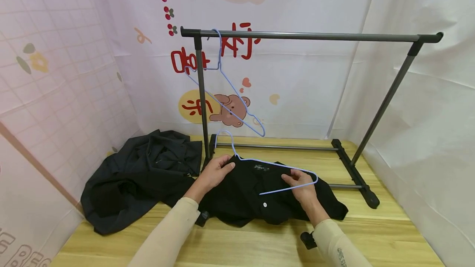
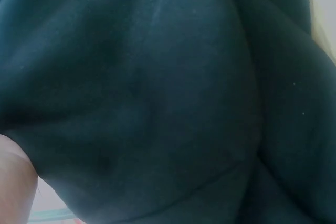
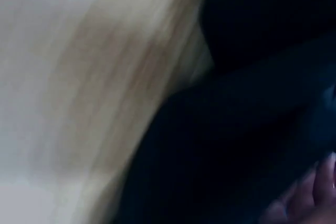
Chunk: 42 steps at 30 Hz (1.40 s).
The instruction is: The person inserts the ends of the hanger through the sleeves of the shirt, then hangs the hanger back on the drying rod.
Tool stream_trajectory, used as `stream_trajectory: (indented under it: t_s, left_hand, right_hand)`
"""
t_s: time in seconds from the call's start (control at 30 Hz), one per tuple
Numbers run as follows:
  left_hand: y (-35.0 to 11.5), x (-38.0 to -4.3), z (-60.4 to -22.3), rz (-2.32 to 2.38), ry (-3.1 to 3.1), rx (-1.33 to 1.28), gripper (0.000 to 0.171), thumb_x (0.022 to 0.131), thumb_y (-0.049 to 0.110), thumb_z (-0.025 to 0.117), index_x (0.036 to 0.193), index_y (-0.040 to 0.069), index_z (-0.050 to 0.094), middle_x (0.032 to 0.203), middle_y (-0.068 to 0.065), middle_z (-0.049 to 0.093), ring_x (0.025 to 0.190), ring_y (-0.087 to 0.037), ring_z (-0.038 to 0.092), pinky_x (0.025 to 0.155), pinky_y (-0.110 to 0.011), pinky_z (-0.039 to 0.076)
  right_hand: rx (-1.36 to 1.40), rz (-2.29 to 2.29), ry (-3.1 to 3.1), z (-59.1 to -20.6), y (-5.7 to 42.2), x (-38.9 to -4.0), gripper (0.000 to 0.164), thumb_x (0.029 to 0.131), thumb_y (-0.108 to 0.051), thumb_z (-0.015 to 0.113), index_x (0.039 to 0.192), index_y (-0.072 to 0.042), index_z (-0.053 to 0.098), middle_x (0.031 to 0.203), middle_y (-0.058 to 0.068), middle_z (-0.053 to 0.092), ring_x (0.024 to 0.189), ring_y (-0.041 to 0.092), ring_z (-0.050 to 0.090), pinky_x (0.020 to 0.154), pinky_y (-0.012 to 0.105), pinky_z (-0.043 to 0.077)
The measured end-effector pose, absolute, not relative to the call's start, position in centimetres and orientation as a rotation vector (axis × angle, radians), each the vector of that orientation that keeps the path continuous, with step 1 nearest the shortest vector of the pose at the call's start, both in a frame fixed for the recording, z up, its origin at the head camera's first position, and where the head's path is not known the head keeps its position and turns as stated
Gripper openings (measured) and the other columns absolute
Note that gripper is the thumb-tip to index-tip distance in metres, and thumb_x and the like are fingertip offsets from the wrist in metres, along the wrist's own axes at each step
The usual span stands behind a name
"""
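A black shirt [image 1: 245,193] with a white button is held up just above the table. A light blue hanger [image 1: 274,162] runs along its upper edge, hook upward; its right end and part of the lower bar lie outside the cloth, while the left half is hidden. My left hand [image 1: 215,172] pinches the shirt beside the hanger's neck. With thumb and fingers, my right hand [image 1: 303,186] grips the shirt inside the hanger's right end. Dark cloth [image 2: 157,98] fills most of the left wrist view. Blurred fingers [image 3: 310,195] show below the cloth in the right wrist view.
A black garment rack [image 1: 308,36] stands behind the shirt on the wooden table [image 1: 230,246]. Another blue hanger [image 1: 233,90] hangs from its left end. A dark garment [image 1: 148,176] lies heaped at the left. White printed curtains [image 1: 297,3] enclose the back and sides.
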<state>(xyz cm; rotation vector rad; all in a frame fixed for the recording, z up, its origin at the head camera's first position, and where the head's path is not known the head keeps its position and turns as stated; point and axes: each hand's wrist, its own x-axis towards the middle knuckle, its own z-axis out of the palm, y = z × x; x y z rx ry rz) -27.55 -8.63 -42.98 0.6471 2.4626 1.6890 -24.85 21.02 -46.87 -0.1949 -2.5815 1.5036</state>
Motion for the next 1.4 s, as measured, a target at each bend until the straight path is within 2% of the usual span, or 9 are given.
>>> stream_trajectory:
  t_s: [0.2, 0.33, 0.5, 0.57, 0.7, 0.83, 1.1, 1.3, 1.4]
  left_hand:
    - [-8.2, -27.4, -42.6, 1.700, 2.398, 0.674, 0.021, 0.106, 0.020, 0.049, 0.110, 0.004, 0.062, 0.099, -0.008, 0.061, 0.092, -0.022, 0.054, 0.084, -0.037, 0.041]
    - [-8.3, -27.3, -42.6, 1.719, 2.386, 0.670, 0.021, 0.106, 0.019, 0.048, 0.111, 0.004, 0.062, 0.099, -0.007, 0.062, 0.092, -0.022, 0.054, 0.085, -0.038, 0.042]
    - [-8.3, -27.2, -42.7, 1.751, 2.351, 0.675, 0.020, 0.106, 0.013, 0.047, 0.107, -0.001, 0.061, 0.095, -0.013, 0.060, 0.088, -0.026, 0.053, 0.081, -0.038, 0.041]
    - [-8.2, -27.0, -42.7, 1.755, 2.347, 0.670, 0.020, 0.106, 0.013, 0.048, 0.109, -0.001, 0.061, 0.096, -0.012, 0.061, 0.089, -0.025, 0.054, 0.082, -0.037, 0.042]
    - [-8.3, -27.0, -42.9, 1.758, 2.373, 0.658, 0.021, 0.106, 0.016, 0.049, 0.112, 0.003, 0.063, 0.098, -0.006, 0.063, 0.091, -0.020, 0.056, 0.085, -0.037, 0.043]
    - [-8.7, -27.3, -42.8, 1.777, 2.404, 0.662, 0.021, 0.105, 0.015, 0.049, 0.112, 0.002, 0.064, 0.097, -0.006, 0.065, 0.089, -0.020, 0.058, 0.084, -0.036, 0.045]
    - [-9.4, -27.9, -42.9, 1.696, 2.619, 0.551, 0.015, 0.105, 0.017, 0.052, 0.108, 0.007, 0.063, 0.093, -0.004, 0.061, 0.085, -0.020, 0.055, 0.081, -0.040, 0.044]
    - [-9.2, -28.2, -43.3, 1.413, 2.895, 0.700, 0.019, 0.106, 0.018, 0.050, 0.117, 0.009, 0.061, 0.101, -0.006, 0.062, 0.094, -0.025, 0.059, 0.083, -0.046, 0.047]
    - [-8.9, -28.3, -43.5, 1.222, 3.088, 0.788, 0.018, 0.105, 0.016, 0.050, 0.117, 0.007, 0.061, 0.103, -0.010, 0.063, 0.096, -0.029, 0.062, 0.082, -0.047, 0.049]
  right_hand:
    - [-0.193, 1.214, -2.541, -46.9, 20.6, -24.8, 0.031, 0.094, -0.027, 0.070, 0.108, 0.000, 0.071, 0.089, 0.010, 0.066, 0.086, 0.028, 0.060, 0.077, 0.042, 0.047]
    - [-0.254, 1.217, -2.551, -47.4, 19.8, -24.3, 0.052, 0.094, -0.045, 0.067, 0.124, -0.003, 0.067, 0.094, 0.011, 0.068, 0.088, 0.029, 0.062, 0.079, 0.044, 0.049]
    - [-0.367, 1.243, -2.625, -47.1, 18.6, -24.1, 0.083, 0.087, -0.074, 0.053, 0.133, -0.005, 0.060, 0.119, 0.019, 0.066, 0.110, 0.039, 0.060, 0.092, 0.054, 0.046]
    - [-0.409, 1.291, -2.646, -46.7, 18.0, -24.0, 0.081, 0.088, -0.070, 0.057, 0.134, -0.004, 0.058, 0.113, 0.018, 0.069, 0.102, 0.038, 0.064, 0.088, 0.052, 0.048]
    - [-0.404, 1.317, -2.674, -46.3, 17.8, -23.9, 0.059, 0.091, -0.037, 0.061, 0.137, -0.001, 0.051, 0.087, 0.009, 0.069, 0.075, 0.027, 0.065, 0.075, 0.044, 0.049]
    - [-0.305, 1.195, -2.725, -46.6, 19.0, -23.9, 0.046, 0.091, -0.017, 0.058, 0.133, 0.001, 0.055, 0.094, 0.013, 0.068, 0.080, 0.028, 0.061, 0.073, 0.046, 0.047]
    - [-0.248, 1.158, -2.650, -45.6, 22.4, -23.8, 0.031, 0.099, -0.026, 0.061, 0.117, -0.003, 0.072, 0.111, 0.017, 0.070, 0.107, 0.040, 0.061, 0.092, 0.055, 0.045]
    - [-0.203, 1.155, -2.603, -43.1, 23.8, -24.1, 0.026, 0.097, -0.025, 0.066, 0.106, -0.003, 0.076, 0.105, 0.017, 0.072, 0.104, 0.039, 0.063, 0.085, 0.051, 0.047]
    - [-0.141, 1.173, -2.630, -42.2, 24.4, -24.2, 0.026, 0.097, -0.022, 0.066, 0.111, -0.001, 0.075, 0.104, 0.019, 0.072, 0.102, 0.040, 0.062, 0.083, 0.048, 0.048]
